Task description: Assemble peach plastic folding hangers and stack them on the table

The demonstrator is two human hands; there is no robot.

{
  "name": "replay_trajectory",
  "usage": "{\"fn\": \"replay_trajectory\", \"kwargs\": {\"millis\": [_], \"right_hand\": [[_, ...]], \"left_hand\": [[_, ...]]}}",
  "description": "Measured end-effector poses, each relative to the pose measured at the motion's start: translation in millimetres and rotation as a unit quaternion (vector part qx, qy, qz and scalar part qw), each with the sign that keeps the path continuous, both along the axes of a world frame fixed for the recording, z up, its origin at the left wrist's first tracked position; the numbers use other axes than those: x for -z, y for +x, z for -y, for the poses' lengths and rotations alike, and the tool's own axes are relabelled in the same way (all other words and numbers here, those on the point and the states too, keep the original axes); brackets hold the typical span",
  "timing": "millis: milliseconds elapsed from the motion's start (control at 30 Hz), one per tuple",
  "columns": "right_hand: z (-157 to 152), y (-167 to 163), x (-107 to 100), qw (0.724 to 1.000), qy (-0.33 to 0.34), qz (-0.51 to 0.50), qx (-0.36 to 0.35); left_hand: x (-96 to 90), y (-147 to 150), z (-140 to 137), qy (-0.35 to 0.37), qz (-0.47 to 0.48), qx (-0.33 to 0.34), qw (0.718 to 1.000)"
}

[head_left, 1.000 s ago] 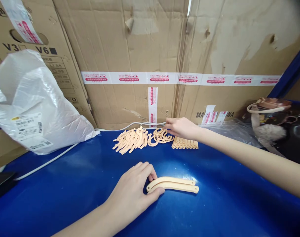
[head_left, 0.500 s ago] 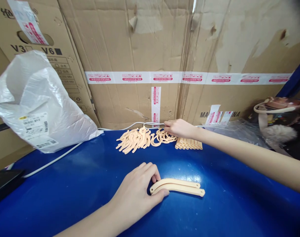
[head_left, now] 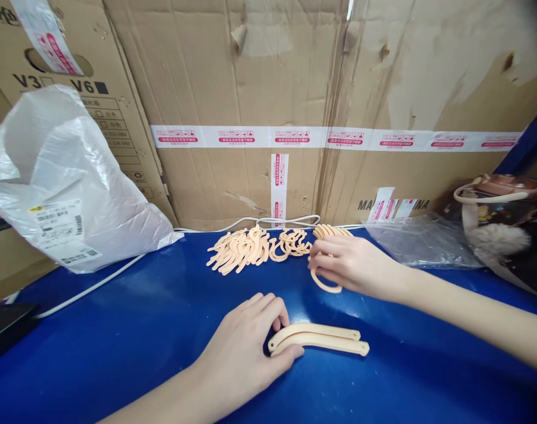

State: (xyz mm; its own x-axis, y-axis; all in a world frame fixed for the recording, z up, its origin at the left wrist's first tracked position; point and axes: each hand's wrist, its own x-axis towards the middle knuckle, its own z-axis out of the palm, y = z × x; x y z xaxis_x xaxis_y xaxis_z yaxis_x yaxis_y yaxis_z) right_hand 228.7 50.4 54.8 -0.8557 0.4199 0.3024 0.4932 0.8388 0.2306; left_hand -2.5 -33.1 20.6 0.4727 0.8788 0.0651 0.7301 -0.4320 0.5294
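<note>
Holding two bent cream strips (head_left: 328, 341) on the near worktop (head_left: 162, 353), in the closed grip of the left hand (head_left: 251, 335). Pinching a C-shaped cream piece (head_left: 325, 286) in the right hand (head_left: 350, 265), right of the far heap of C-shaped pieces (head_left: 291, 242).

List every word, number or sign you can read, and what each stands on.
"V3": left carton.
"V6": same carton, beside a filled square.
"MA" and "NA": back carton, white tape pieces between.
Recycling symbol: left carton.
Too small or blurred: left carton's remaining print, label on white bag, pink print on long tape.
No lettering visible: pale curved pieces in the left hand.
</note>
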Motion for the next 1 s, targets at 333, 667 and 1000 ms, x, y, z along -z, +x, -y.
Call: {"fn": "replay_trajectory", "kwargs": {"millis": [333, 667, 1000], "right_hand": [[28.0, 16.5, 29.8, 0.967, -0.163, -0.145, 0.131], [26.3, 21.0, 41.7, 0.973, -0.176, -0.132, 0.063], [29.2, 22.4, 47.7, 0.96, -0.234, -0.148, 0.037]], "left_hand": [[-2.6, 4.6, 1.2, -0.032, -0.001, 0.004, 0.999], [-6.2, 4.9, 2.9, -0.045, -0.015, 0.029, 0.998], [-4.9, 5.1, 5.4, -0.047, -0.036, 0.015, 0.998]]}}
